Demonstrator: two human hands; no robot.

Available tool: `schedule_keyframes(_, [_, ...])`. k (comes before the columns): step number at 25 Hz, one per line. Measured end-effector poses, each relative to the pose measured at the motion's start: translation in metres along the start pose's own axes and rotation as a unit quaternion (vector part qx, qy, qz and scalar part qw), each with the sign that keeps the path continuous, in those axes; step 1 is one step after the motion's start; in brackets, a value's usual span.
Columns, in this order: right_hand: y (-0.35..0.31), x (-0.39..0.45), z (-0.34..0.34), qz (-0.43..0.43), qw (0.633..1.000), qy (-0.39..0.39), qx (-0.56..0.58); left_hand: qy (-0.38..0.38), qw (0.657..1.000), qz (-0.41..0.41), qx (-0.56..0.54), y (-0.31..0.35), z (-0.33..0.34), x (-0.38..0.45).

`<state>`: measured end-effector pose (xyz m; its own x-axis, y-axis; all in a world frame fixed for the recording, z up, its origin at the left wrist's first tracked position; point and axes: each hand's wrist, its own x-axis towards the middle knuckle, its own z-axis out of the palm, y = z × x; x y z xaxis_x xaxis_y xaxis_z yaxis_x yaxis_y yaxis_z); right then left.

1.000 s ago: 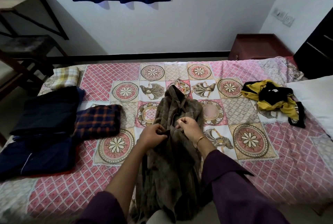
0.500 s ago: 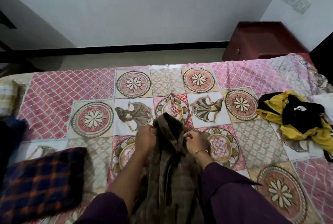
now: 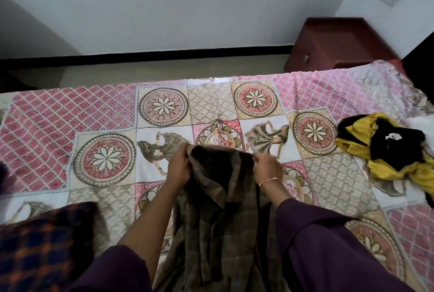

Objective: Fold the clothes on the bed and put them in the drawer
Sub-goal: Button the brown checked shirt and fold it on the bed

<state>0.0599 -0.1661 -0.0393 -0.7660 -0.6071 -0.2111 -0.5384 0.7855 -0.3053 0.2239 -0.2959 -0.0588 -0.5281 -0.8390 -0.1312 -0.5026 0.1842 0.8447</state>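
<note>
Fingers of left hand and right hand: curled, each gripping one end of the far edge of the brown checked garment, held taut between them; remainder hangs toward the near edge of the bed, between two purple sleeves. Open bedspread lies on the far side and to either side of the hands, up to the far bed edge. Also present: folded navy-and-orange checked cloth, near left; crumpled yellow-and-black garment, right, well apart; dark red cabinet, beyond the far right corner.
</note>
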Motion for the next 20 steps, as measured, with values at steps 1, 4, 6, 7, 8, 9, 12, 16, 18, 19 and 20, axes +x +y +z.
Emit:
schedule_keyframes(1, [-0.003,-0.003,-0.018,-0.001,1.0,0.014,0.014,0.017,0.999,0.023,-0.037,0.016,-0.006,-0.007])
schedule_keyframes(4, [-0.019,-0.009,-0.08,-0.007,0.993,0.076,0.093,0.054,0.994,0.072,-0.06,0.082,-0.032,-0.021])
schedule_keyframes(6, [-0.033,-0.014,-0.126,-0.019,0.983,0.13,0.125,0.082,0.991,0.09,-0.047,0.134,-0.053,-0.026])
schedule_keyframes(7, [-0.039,-0.019,-0.151,-0.022,0.978,0.156,0.136,0.086,0.991,0.1,-0.04,0.164,-0.066,-0.035])
schedule_keyframes(8, [-0.044,-0.025,-0.177,-0.025,0.972,0.182,0.147,0.087,0.989,0.117,-0.026,0.191,-0.079,-0.043])
schedule_keyframes(9, [-0.051,-0.034,-0.211,-0.03,0.964,0.212,0.156,0.086,0.984,0.153,-0.01,0.225,-0.094,-0.055])
schedule_keyframes(12, [-0.075,-0.056,-0.306,-0.056,0.942,0.288,0.163,0.05,0.974,0.22,0.034,0.321,-0.138,-0.084])
schedule_keyframes(16, [-0.114,-0.107,-0.46,-0.24,0.885,0.304,0.259,-0.077,0.962,0.237,-0.112,0.467,-0.206,-0.145])
schedule_keyframes(18, [-0.134,-0.132,-0.512,-0.345,0.865,0.234,0.278,-0.008,0.934,0.334,-0.123,0.511,-0.221,-0.163])
schedule_keyframes(19, [-0.14,-0.144,-0.53,-0.379,0.856,0.193,0.294,0.068,0.922,0.372,-0.082,0.527,-0.225,-0.167])
schedule_keyframes(20, [-0.145,-0.154,-0.543,-0.402,0.847,0.153,0.312,0.138,0.906,0.398,-0.033,0.537,-0.226,-0.168])
